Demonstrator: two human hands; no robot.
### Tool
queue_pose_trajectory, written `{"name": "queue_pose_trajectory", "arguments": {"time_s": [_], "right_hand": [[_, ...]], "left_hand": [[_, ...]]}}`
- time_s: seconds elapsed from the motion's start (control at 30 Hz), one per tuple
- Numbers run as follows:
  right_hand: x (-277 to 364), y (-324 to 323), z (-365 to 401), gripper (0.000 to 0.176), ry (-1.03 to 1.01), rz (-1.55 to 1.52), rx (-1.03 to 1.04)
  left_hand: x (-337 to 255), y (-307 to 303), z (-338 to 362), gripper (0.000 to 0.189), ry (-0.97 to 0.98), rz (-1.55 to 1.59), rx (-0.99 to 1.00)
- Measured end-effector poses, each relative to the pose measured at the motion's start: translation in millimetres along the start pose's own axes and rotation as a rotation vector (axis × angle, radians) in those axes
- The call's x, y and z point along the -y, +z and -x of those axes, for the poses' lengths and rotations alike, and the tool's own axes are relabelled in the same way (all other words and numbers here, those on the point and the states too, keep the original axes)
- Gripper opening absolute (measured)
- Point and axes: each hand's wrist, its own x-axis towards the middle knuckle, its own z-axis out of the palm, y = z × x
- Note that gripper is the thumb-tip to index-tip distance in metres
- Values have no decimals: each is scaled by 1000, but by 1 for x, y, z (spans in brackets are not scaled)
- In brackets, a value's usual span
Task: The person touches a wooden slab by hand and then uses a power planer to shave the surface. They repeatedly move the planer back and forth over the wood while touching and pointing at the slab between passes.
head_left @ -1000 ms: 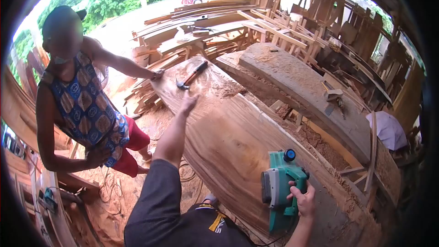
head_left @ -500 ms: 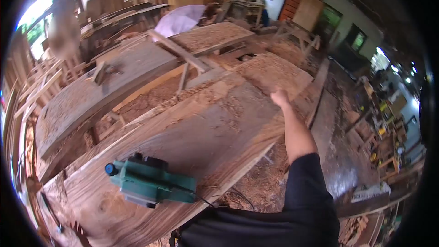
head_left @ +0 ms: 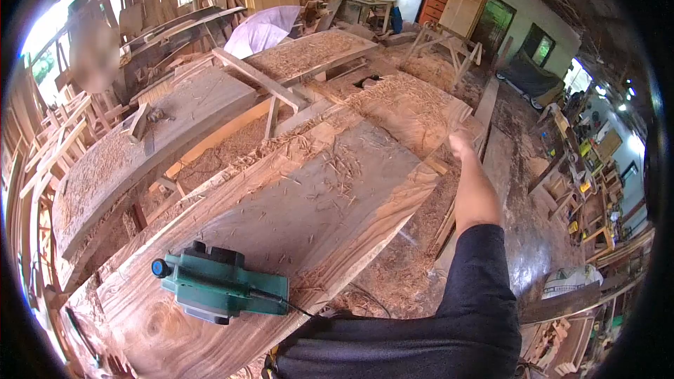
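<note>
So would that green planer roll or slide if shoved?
Probably slides, not rolls: the planer is boxy and rests flat on the slab. Likely heavy for its size, given the bulky housing. Its trailing cord might snag.

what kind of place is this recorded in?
Most likely a woodworking or carpentry workshop. A green electric planer rests on a large raw wood slab, shavings cover the neighbouring slabs, and stacked timber lines the left side.
</note>
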Motion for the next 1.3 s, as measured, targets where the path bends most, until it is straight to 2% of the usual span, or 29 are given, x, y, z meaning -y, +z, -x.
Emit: {"name": "queue_pose_trajectory", "arguments": {"time_s": [0.07,0.1,0.2,0.27,0.3,0.33,0.37,0.43,0.5,0.57,0.63,0.67,0.7,0.73,0.77,0.83,1.0,1.1,1.23,1.3], "right_hand": [[3,-8,0,73,493,-17,138],[-6,-3,-5,72,459,-8,138],[-68,21,-51,66,547,-84,160],[-154,42,-110,75,470,-181,239],[-107,33,-76,64,478,-203,160],[-102,36,-70,69,377,-255,143],[-73,29,-57,66,392,-167,157],[-74,42,-58,58,246,-241,76],[-49,43,-55,45,79,-76,147],[-16,62,-8,40,-408,290,-135],[7,89,31,44,-378,123,143],[-5,120,42,53,-422,56,159],[16,121,85,60,-441,22,293],[13,142,106,62,-481,58,296],[30,143,139,61,-454,36,402],[21,169,172,58,-539,317,228],[5,188,172,51,-612,399,58],[5,188,166,58,-566,410,142],[32,162,199,54,-826,312,-103],[27,166,194,58,-840,231,-92]], "left_hand": [[11,-21,7,56,7,60,-12],[15,-34,11,55,15,103,-19],[30,-81,26,54,69,283,3],[43,-120,40,53,128,407,26],[54,-140,41,53,166,418,18],[49,-155,34,54,151,371,-72],[39,-152,25,56,130,297,-152],[16,-136,11,59,89,100,-284],[8,-117,4,61,52,-135,-377],[6,-87,9,64,8,-460,-401],[3,-52,30,67,-66,-787,-370],[1,-34,43,69,-103,-912,-336],[0,-16,54,70,-136,-1014,-301],[-2,0,66,71,-149,-1068,-278],[-2,13,80,73,-149,-1083,-262],[-5,36,104,76,-126,-1048,-225],[-16,68,152,74,-63,-978,-183],[-17,77,163,74,-45,-972,-206],[-19,79,165,74,-23,-924,-243],[-16,80,165,72,-3,-924,-269]]}}
